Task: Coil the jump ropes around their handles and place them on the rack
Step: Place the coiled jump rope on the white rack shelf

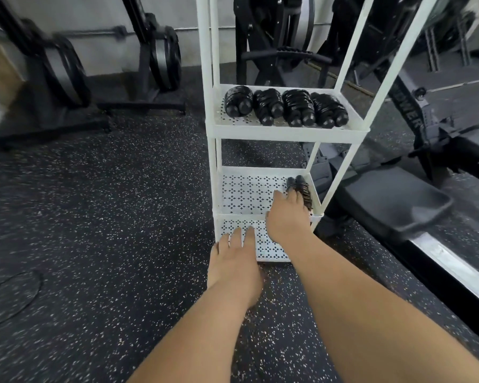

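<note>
Nearest me, over the speckled black rubber floor (pixel 108 217), the person's left hand (pixel 234 261) was loose and flat. Its fingers were straight and held nothing, and their tips reached the front lip of the lowest perforated shelf of the tall white plastic rack (pixel 205 64). I could not tell whether they pressed on it.

Just beyond, the right hand (pixel 286 214) lay over the near end of a coiled black jump rope (pixel 302 186), which sat at the right side of the middle shelf, close against the corner post. The thumb was spread out to the left on the shelf. From where I stood I could not tell whether the fingers gripped the bundle or only rested on it.

One shelf up, four more coiled black ropes (pixel 285 107) lay side by side in a row. Behind stood black weight plates (pixel 163 59), with a black padded bench (pixel 393 205) to the right.

It looked to me like the placing step for this rope. The next move would call for drawing the hand off gently so the coils did not loosen. No uncoiled rope was in sight.
</note>
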`<state>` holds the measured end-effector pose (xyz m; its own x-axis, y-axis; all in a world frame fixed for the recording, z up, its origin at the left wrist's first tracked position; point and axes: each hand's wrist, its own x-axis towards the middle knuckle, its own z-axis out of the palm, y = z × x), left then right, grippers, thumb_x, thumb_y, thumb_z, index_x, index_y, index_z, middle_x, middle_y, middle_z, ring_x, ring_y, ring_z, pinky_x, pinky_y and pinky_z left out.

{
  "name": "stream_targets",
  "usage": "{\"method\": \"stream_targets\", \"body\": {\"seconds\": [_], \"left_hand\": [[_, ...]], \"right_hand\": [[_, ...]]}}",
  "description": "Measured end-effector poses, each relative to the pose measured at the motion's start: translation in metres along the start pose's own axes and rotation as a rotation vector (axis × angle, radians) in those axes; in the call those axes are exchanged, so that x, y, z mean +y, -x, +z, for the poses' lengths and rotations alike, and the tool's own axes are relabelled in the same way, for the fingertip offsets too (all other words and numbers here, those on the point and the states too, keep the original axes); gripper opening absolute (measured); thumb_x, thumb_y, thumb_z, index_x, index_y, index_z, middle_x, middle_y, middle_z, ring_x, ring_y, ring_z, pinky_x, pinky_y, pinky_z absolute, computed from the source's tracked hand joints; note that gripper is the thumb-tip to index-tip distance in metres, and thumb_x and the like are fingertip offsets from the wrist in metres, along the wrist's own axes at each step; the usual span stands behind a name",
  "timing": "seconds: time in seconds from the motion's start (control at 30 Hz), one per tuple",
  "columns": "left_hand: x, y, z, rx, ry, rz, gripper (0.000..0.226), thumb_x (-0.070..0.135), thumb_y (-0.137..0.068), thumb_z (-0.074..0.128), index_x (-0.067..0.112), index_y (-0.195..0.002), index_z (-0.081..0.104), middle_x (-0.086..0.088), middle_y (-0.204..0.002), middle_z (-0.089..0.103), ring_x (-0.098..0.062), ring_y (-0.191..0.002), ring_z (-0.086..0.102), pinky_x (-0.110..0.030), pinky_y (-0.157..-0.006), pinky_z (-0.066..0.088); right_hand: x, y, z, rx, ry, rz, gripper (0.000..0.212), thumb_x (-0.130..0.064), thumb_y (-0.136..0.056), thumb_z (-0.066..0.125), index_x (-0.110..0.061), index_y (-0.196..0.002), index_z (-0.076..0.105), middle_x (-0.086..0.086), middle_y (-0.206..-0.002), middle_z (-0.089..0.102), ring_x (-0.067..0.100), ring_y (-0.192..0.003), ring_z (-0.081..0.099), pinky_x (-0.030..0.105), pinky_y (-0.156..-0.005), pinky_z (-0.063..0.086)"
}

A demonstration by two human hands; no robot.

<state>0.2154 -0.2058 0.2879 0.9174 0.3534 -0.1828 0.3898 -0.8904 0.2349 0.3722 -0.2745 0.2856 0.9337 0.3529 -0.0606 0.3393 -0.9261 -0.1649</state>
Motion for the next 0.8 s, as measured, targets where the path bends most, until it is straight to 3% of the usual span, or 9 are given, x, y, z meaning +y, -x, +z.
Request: {"method": "stream_targets", "body": {"seconds": [0.23,0.43,0.8], "left_hand": [[-0.029,0.053,-0.064,0.107,-0.009,-0.086,0.089,0.036,-0.103,0.06,0.022,-0.17,0.002,-0.005,-0.174,0.017,-0.031,-0.157,0.021,-0.048,-0.129,0.023],[-0.062,0.116,-0.119,0.154,-0.073,-0.16,0.084,0.039,-0.107,0.055,0.019,-0.17,0.004,-0.009,-0.173,0.02,-0.035,-0.156,0.025,-0.05,-0.127,0.027],[-0.166,0.263,-0.2,0.302,-0.141,-0.364,0.081,0.042,-0.106,0.056,0.017,-0.169,0.012,-0.013,-0.171,0.025,-0.039,-0.152,0.032,-0.052,-0.123,0.033]], "right_hand": [[-0.046,0.056,-0.056,-0.089,0.032,-0.223,0.071,-0.017,-0.1,0.061,-0.017,-0.163,0.03,0.018,-0.166,0.029,0.037,-0.154,0.028,0.052,-0.12,0.039],[-0.1,0.112,-0.099,-0.068,-0.008,-0.336,0.053,-0.03,-0.108,0.052,-0.016,-0.157,0.04,0.016,-0.153,0.044,0.036,-0.14,0.046,0.049,-0.112,0.046],[-0.244,0.246,-0.146,-0.118,-0.027,-0.619,0.064,-0.039,-0.108,0.054,-0.028,-0.165,0.029,0.01,-0.163,0.037,0.034,-0.143,0.047,0.05,-0.111,0.048]]}}
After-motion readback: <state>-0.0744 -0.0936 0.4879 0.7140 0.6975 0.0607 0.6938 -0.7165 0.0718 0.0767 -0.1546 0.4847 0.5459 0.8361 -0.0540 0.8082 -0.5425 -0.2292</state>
